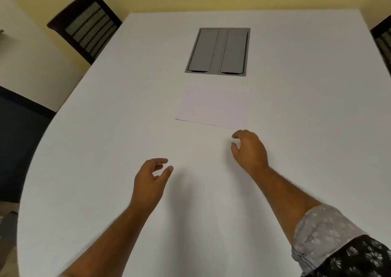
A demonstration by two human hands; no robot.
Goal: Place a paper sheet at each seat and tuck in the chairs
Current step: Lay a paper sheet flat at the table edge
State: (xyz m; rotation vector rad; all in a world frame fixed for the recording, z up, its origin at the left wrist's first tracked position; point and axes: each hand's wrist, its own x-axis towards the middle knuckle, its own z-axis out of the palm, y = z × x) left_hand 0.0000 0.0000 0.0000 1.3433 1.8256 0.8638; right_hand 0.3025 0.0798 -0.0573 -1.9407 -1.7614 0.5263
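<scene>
One big white tabletop (105,128) fills almost the whole view, its near-left edge curving round. Set flush into it, past the middle, there is one grey hatch (218,51) with two flat lids side by side, both down.

Chairs now: I count two for certain. One black chair (84,26) with a striped mesh back stands at the far-left corner, its back close to the table edge. A second chair (383,44) just pokes in at the right edge, same dark frame and mesh. And there is a dark blue shape (19,141) low on the left, beside the curved edge, which may be a third seat, but too little of it shows to say.

Two bare forearms reach out over the tabletop, and the right one carries a rolled-up floral sleeve (330,234), pale on the turned cuff, dark above it.

Two hands, both empty. The left hand (150,181) hovers over bare tabletop, fingers loosely curled, thumb and forefinger apart, grasping nothing. The right hand (249,147) is further out, fingers bent and spread, nothing in it either, its fingertips just short of the paper.

One paper sheet (213,106), or perhaps a thin stack. It lies flat mid-table, between the hatch and the right hand, plain pale white with a faint lilac cast, slightly skewed, a thin dark shadow under its near edge.
</scene>
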